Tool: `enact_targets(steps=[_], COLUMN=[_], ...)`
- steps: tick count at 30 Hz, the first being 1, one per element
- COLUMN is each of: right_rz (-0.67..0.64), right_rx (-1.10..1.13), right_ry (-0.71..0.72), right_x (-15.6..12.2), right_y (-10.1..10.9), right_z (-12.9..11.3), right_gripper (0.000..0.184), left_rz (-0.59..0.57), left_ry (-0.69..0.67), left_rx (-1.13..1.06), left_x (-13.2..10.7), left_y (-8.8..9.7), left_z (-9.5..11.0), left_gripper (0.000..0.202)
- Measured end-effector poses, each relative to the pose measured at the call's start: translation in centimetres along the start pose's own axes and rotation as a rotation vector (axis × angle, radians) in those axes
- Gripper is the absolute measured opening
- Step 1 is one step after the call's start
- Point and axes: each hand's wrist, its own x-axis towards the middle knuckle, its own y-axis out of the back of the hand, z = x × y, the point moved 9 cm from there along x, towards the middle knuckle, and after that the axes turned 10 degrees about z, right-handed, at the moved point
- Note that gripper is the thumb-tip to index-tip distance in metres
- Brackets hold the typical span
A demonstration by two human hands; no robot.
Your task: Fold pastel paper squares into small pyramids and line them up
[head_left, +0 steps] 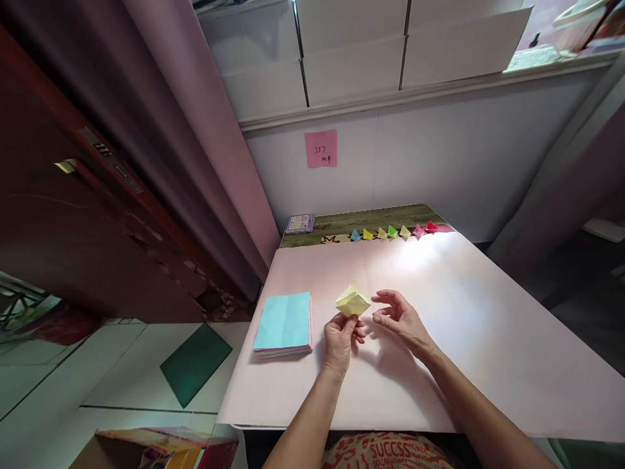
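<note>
My left hand (340, 339) pinches a folded yellow paper piece (352, 301) by its lower edge, holding it just above the pale pink table top (488, 339). My right hand (398, 320) hovers just right of the paper, fingers loosely curled and apart, holding nothing. A stack of square coloured sheets (284, 322), light blue on top, lies on the table left of my left hand.
A row of several small folded paper shapes (393, 232) in different colours lines the table's far edge. A small packet of paper (300, 223) sits at the far left corner. A pink note (321, 148) is stuck on the wall. A green sheet (195, 361) lies on the floor.
</note>
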Motion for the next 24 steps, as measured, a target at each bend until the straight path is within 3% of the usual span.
enact_targets(steps=[2, 4, 8, 12, 18, 24], right_rz=[-0.072, -0.17, -0.119, -0.116, -0.117, -0.067], right_rx=[0.064, 0.105, 0.187, 0.182, 0.13, 0.058], right_ry=[-0.084, -0.138, -0.131, -0.168, -0.122, -0.1], right_x=[0.0, -0.1, 0.7, 0.9, 1.1, 1.3], right_y=[-1.6, -3.4, -4.0, -3.7, -3.0, -2.4], right_z=[0.9, 1.6, 2.4, 3.7, 3.7, 4.2], right_gripper=[0.065, 0.055, 0.04, 0.04, 0.04, 0.043], left_rz=[-0.028, -0.091, -0.202, -0.116, -0.058, 0.038], left_ry=[0.001, 0.006, -0.003, 0.004, 0.113, 0.059], left_rx=[-0.026, -0.013, 0.104, 0.202, 0.128, 0.118], left_x=[-0.2, -0.5, -1.1, -0.6, 0.3, -0.2], left_y=[-0.1, -0.5, -1.2, -1.1, -1.2, -0.3], left_z=[0.3, 0.3, -0.1, -0.2, -0.1, 0.1], left_gripper=[0.033, 0.033, 0.037, 0.042, 0.048, 0.048])
